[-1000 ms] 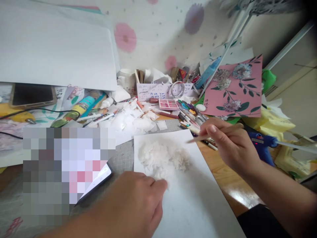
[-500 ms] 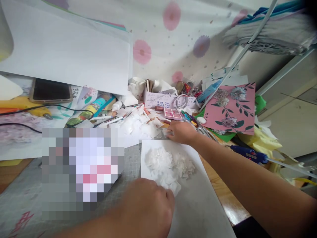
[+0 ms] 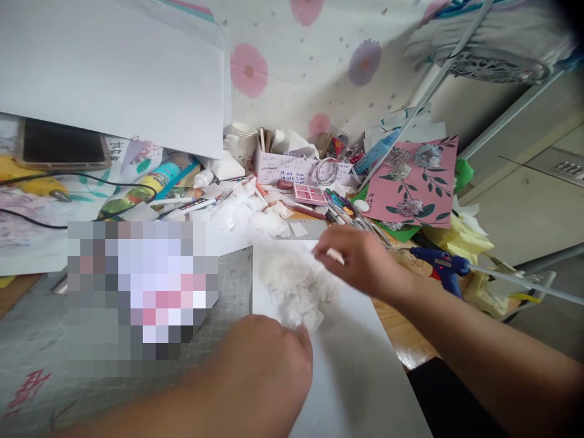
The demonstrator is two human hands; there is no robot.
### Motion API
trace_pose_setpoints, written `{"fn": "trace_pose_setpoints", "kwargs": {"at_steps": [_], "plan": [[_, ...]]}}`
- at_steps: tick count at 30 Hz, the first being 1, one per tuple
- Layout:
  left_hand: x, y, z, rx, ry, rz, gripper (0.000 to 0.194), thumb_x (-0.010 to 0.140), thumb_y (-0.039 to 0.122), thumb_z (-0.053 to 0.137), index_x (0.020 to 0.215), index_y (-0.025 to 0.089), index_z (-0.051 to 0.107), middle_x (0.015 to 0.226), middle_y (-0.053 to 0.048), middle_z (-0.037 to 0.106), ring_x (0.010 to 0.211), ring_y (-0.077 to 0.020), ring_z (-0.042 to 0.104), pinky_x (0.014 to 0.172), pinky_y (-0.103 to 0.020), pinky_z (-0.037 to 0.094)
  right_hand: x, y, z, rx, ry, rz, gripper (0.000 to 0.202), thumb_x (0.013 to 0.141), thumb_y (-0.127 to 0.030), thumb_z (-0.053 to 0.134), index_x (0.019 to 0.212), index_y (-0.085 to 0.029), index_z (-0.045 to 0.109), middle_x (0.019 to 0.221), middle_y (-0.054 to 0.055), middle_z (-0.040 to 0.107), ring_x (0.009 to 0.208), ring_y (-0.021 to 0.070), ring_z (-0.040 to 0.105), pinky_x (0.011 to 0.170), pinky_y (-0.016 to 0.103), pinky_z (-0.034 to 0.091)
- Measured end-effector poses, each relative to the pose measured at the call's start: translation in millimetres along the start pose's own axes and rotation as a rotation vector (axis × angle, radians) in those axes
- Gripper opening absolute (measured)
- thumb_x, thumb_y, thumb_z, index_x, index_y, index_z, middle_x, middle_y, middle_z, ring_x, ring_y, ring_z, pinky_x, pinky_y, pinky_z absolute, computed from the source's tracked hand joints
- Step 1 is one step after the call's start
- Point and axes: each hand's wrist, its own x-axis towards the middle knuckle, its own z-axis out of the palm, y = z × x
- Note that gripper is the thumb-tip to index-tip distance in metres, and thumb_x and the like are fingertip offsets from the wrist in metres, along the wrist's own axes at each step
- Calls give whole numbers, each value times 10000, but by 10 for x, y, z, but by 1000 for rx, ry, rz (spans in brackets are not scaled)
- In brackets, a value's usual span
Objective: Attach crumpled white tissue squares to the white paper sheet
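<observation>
White ruffled paper flowers [image 3: 296, 283] sit on a white sheet [image 3: 351, 359] in front of me. My left hand [image 3: 269, 365] is closed at the near edge of the flowers, its fingertips hidden behind the knuckles; what it holds, if anything, cannot be made out. My right hand [image 3: 349, 258] hovers over the far right side of the flowers, thumb and fingers pinched together. Anything between those fingertips is too small to name.
A grey cutting mat [image 3: 232, 286] lies under the sheet, with a blurred-out object on its left. Behind are paper scraps [image 3: 237, 213], pens, and a pink palette [image 3: 310, 194]. A blue glue gun [image 3: 440, 261] and a pink flower picture [image 3: 410, 182] are at the right.
My right hand has moved from the scraps behind the sheet to above the flowers. My left hand stays near the flowers' front edge. The view has shifted slightly.
</observation>
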Motion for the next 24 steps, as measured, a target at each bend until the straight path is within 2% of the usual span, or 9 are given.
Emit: {"fn": "trace_pose_setpoints", "kwargs": {"at_steps": [2,3,5,9,15,17,20,22,24], "plan": [[6,1,-5,124,-62,25,516,565,35,537,1076,83,599,609,-64,645,477,-255,584,413,-305,367,-273,-184,36,75,-5,-66,105,834,-149,538,834,-177,639,841,19,616,725,119,568,645,213,427],[12,-1,-8,178,-85,36,527,573,47,527,1095,85,587,624,-61,651,480,-257,587,407,-306,365,-381,-249,74,115,33,-88,123,838,-132,525,842,-171,642,838,35,617,717,128,564,635,226,424],[25,-9,-9,200,-73,34,500,613,56,493,1102,109,578,627,-44,650,478,-252,587,406,-308,361,-528,-321,158,85,93,-123,155,847,-114,498,847,-164,644,836,54,613,699,145,550,611,252,408],[31,-19,14,154,-77,9,427,649,54,462,1047,161,574,655,-22,649,510,-255,590,431,-334,369,-600,-327,203,-101,94,-248,220,876,-114,437,848,-161,651,815,60,597,642,160,498,540,279,344],[53,-7,-56,130,-139,34,280,663,60,475,878,181,607,660,-25,635,512,-238,592,408,-326,339,-595,-338,118,-171,24,-368,334,932,-121,342,864,-140,668,797,69,611,610,169,465,509,310,321],[64,-23,-92,99,-104,88,207,670,70,462,765,198,594,635,-18,618,498,-223,575,402,-323,335,-600,-335,136,-185,43,-381,325,930,-124,358,846,-144,672,795,62,619,599,170,455,488,317,294],[52,-65,-108,66,54,134,173,690,90,429,675,209,554,559,-13,567,452,-204,524,395,-324,326,-607,-322,193,-190,52,-397,295,926,-140,394,814,-151,667,777,48,617,575,168,434,467,327,262],[30,-92,-98,70,141,116,195,721,90,405,692,202,562,549,-16,554,456,-196,515,407,-326,347,-608,-320,233,-191,52,-397,286,923,-142,414,771,-156,656,745,38,606,565,165,427,461,329,253],[11,-111,-84,81,175,94,219,745,91,392,763,183,591,577,-25,574,484,-198,533,435,-336,387,-607,-319,261,-191,66,-387,280,918,-147,440,718,-160,634,722,28,594,563,158,425,463,329,251]]}}
